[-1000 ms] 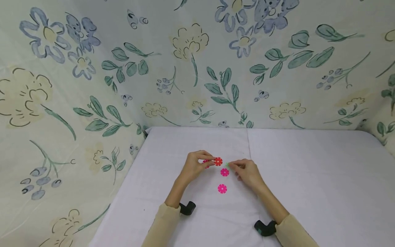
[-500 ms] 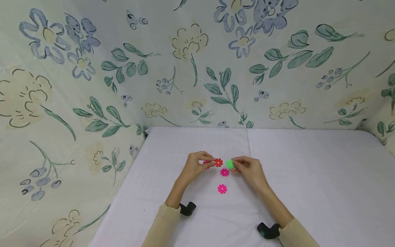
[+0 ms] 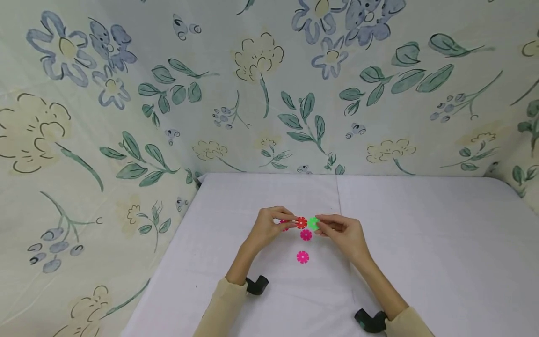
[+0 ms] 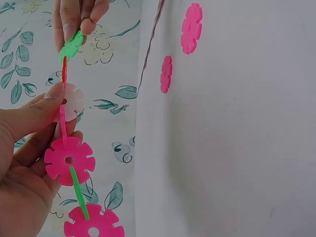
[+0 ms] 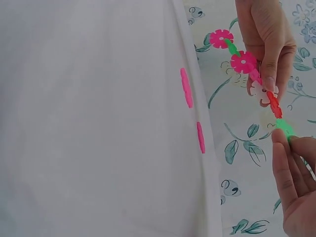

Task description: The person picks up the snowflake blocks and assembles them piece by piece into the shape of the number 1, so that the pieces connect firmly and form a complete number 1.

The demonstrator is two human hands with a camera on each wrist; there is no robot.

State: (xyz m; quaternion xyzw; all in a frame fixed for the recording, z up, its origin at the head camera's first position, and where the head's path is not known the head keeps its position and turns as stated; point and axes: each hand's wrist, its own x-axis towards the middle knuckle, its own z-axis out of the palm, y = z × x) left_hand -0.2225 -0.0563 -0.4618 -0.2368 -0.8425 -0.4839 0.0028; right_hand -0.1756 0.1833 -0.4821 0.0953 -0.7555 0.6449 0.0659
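Observation:
My left hand [image 3: 264,229] pinches a chain of notched plastic snowflake discs near its white disc [image 4: 74,101]. Below the fingers hang pink discs [image 4: 81,160] joined by a green disc [image 4: 79,192] seen edge-on. At the chain's far end is a red disc [image 3: 301,223]. Between thumb and fingers, my right hand [image 3: 345,234] holds a bright green disc [image 3: 313,223], its edge right at the red disc's edge. In the right wrist view the green disc [image 5: 284,127] and the red disc [image 5: 274,105] line up, rims meeting.
Two loose pink discs, one nearer the hands [image 3: 306,235] and one closer to me [image 3: 302,257], lie on the white-covered table [image 3: 421,243]. Flower-patterned cloth [image 3: 269,103] hangs behind and at the left. Black wrist-worn devices [image 3: 370,321] sit at both cuffs.
The green disc has turned from edge-on to face-on in my right hand. Its wrist has swung slightly right. The left hand has shifted the red disc a little right, closing the gap to the green one.

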